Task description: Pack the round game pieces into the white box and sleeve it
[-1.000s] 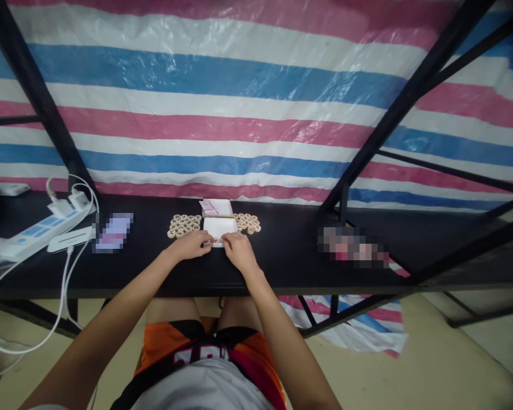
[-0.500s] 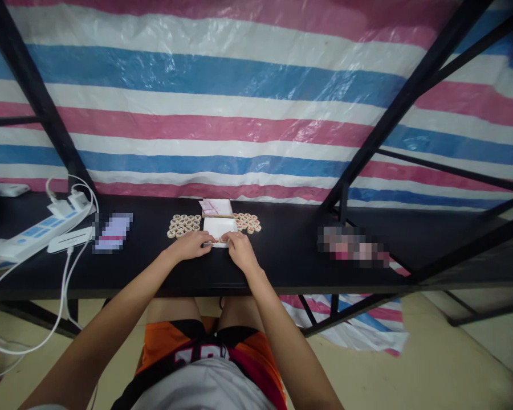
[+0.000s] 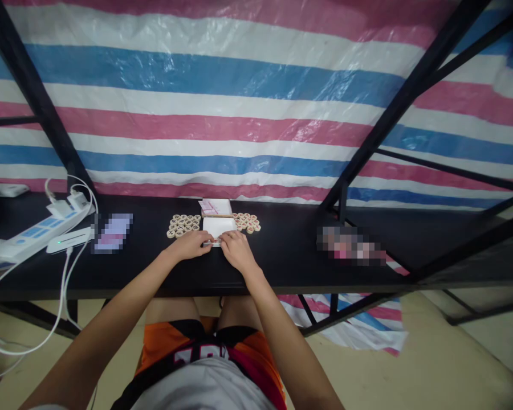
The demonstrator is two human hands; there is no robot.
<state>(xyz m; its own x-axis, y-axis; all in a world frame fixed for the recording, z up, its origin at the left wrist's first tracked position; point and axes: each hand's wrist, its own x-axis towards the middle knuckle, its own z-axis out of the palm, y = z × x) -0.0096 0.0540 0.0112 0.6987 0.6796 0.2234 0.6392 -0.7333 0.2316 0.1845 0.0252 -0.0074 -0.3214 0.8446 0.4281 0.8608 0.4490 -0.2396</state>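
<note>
A shallow white box lies in front of me on the black table, with a few small round xiangqi pieces along its near side. My left hand is at the near left corner, fingers inside and thumb at the near wall, closed on the box. Over the near right part, my right hand has its fingers bent and together at a xiangqi piece, mostly hidden beneath them. Several pieces with black characters lie left of the box. Several with red characters lie to its right.
The white box lid with a pink paper stands behind the box. At left are a white power strip, looping cables, a white device and a blurred phone-like object. Blurred items lie at right. Black frame bars rise behind the table.
My right hand has shifted slightly left along the near side of the box, its fingertips closer to the left hand. My left hand stays nearly still.
</note>
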